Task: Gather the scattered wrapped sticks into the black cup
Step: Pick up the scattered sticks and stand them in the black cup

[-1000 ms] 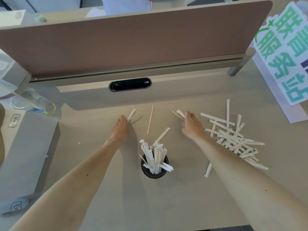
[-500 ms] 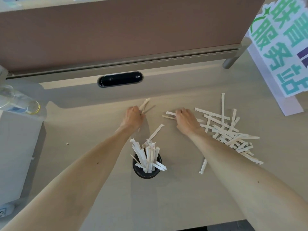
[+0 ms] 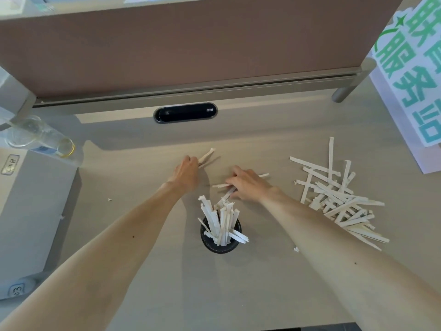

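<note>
Head view, nearest first: the black cup (image 3: 220, 246) stands between the forearms, already crowded with upright wrapped sticks (image 3: 220, 222). Just beyond it, the right hand (image 3: 249, 185) has swung inward from the pile's edge and now lies curled on a few sticks (image 3: 218, 185) on the desk (image 3: 143, 259) beside the cup. The left hand (image 3: 185, 172) has drifted toward the middle too, closed around a stick (image 3: 207, 155) poking past its knuckles. Both look ready to drop their loads. Farther right, the big pile (image 3: 338, 201) remains loose, so most gathering remains.
</note>
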Demonstrator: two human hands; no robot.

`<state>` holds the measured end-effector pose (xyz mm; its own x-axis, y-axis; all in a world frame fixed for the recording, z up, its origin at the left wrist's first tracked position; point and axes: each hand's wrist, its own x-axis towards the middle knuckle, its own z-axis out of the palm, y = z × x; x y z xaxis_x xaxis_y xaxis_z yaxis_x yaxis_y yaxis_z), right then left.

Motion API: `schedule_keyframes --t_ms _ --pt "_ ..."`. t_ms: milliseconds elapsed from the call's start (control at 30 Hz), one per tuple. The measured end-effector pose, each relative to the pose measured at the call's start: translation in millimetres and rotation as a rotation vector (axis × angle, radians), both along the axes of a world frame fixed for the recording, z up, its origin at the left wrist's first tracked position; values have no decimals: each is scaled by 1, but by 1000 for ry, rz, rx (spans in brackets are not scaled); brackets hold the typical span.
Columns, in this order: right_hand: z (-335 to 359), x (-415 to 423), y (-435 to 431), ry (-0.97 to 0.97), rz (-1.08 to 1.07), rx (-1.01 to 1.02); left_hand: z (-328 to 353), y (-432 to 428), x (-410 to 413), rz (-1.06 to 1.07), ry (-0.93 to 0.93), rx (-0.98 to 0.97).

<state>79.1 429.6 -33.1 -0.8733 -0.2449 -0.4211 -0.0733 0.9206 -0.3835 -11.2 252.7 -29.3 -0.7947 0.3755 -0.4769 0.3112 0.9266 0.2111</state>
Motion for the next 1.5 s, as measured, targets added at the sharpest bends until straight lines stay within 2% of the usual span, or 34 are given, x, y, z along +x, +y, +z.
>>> schedule_keyframes --t_ms 100,233,300,400,533,667,767,933,1033,1167,1500 --pt "-2 2 -6 38 59 -2 2 -16 1 38 -5 76" --pt "5 2 -2 83 66 39 12 -24 5 194 15 333" --pt "12 1 4 55 -22 26 26 -22 3 307 22 386" --pt "25 -1 9 8 -197 -47 46 -17 1 364 20 404" --pt "46 -6 12 -34 -395 -152 65 -16 1 477 -112 535" --pt "77 -7 8 58 -625 -245 95 -16 8 542 -167 615" --pt "109 -4 2 119 -809 -437 120 -15 15 499 -187 696" --pt "154 7 -7 170 -805 -518 148 -24 28 439 -188 760" --pt "174 13 -12 218 -781 -498 163 -28 39 334 -192 747" --pt "184 27 -18 146 -754 -498 173 -32 58 150 -174 575" --pt "150 73 -49 -77 -606 -435 139 -40 98 150 -329 477"
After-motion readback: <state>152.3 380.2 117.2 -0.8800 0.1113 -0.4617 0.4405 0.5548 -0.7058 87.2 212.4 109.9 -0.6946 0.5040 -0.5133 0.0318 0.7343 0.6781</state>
